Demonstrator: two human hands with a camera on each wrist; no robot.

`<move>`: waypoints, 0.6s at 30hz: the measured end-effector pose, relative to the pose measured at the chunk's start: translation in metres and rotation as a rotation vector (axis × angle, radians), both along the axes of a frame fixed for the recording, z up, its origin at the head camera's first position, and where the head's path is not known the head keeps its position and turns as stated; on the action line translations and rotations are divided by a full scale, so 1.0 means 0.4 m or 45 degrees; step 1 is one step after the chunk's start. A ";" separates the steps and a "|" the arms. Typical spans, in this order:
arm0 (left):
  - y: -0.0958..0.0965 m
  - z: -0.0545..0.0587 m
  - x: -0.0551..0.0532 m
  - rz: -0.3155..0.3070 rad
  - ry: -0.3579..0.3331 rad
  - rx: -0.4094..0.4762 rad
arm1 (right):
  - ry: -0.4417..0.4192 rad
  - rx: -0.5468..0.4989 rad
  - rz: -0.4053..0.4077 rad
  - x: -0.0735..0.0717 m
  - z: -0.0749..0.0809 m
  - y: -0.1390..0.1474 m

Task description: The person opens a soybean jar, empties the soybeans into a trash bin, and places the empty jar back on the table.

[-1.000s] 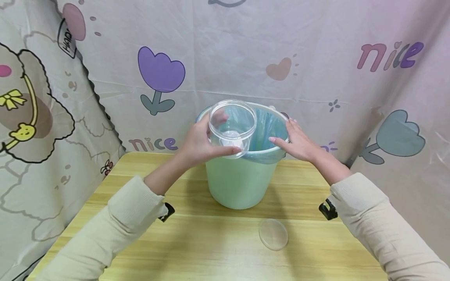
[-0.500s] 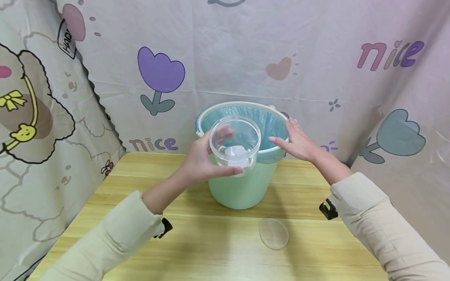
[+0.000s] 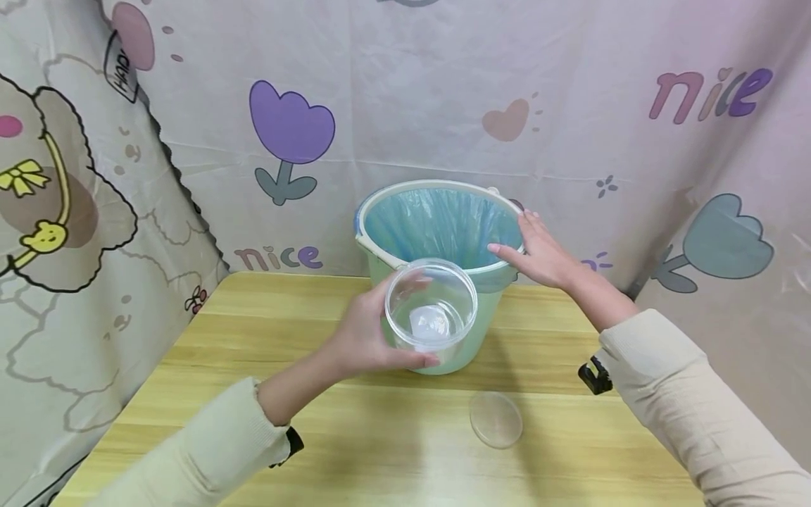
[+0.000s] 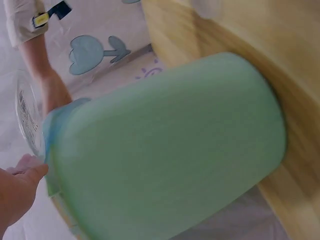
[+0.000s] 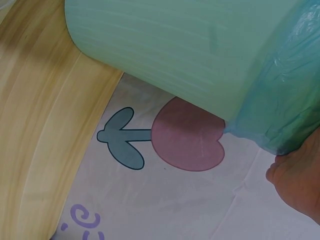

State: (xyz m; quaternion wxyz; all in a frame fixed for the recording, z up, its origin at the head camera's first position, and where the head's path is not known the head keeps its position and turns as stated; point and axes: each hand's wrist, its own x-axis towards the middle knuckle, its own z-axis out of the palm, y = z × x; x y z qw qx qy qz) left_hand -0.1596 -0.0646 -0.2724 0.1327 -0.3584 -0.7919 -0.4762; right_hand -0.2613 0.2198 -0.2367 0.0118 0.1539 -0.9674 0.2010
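My left hand (image 3: pixel 364 334) grips a clear plastic jar (image 3: pixel 465 299) by its side, fingers behind and thumb in front. The jar is lidless, its round mouth tipped toward me, with a whitish patch at the bottom. Print shows on the jar (image 4: pixel 27 117) in the left wrist view. Behind it stands a pale green bucket (image 3: pixel 484 317) lined with a blue bag (image 3: pixel 443 218). My right hand (image 3: pixel 545 253) rests on the bucket's right rim, fingers extended and thumb over the inner edge. In the right wrist view, that hand (image 5: pixel 300 177) is partly cut off beside the bag.
A clear round lid (image 3: pixel 496 420) lies flat on the wooden table (image 3: pixel 285 422) in front of the bucket. Close behind the bucket hangs a printed curtain (image 3: pixel 412 127), and another curtain side (image 3: pixel 57 338) borders the table's left.
My left hand has brought the jar down and toward me, from over the bucket's opening to in front of its wall. The right hand stays on the rim.
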 end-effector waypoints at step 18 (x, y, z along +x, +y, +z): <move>0.000 -0.229 0.021 0.026 -0.168 0.029 | 0.002 -0.001 -0.014 0.000 -0.003 -0.001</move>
